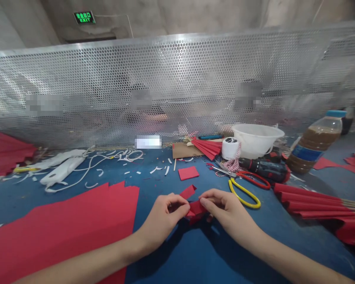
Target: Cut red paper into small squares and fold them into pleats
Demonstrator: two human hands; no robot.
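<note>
The person stood at a blue counter (177,256), working a small folded piece of red paper (196,209) between both hands, just left of a pair of scissors with a yellow handle loop (246,205). The paper sat in the gap between the hands, with one flap angled up and away from the person and the rest lying in tight layers.

The fingers (179,200) of the left hand (162,219) were curled and pinched the paper's left side, while the fingers (212,197) of the right hand (229,213) pinched its right side. Neither hand was spread flat. Exactly where each thumb lay could not be told.

Handling of this sort seemed to go best with each pinch kept close to the crease and even pressure along the fold, so that the thin paper would not buckle or tear.

A square of red paper (188,172) lay farther from the person than the scissors and to their left, and a large red sheet (62,232) lay well to their left. A red paper fan with wooden sticks (310,205) lay to their right.
</note>
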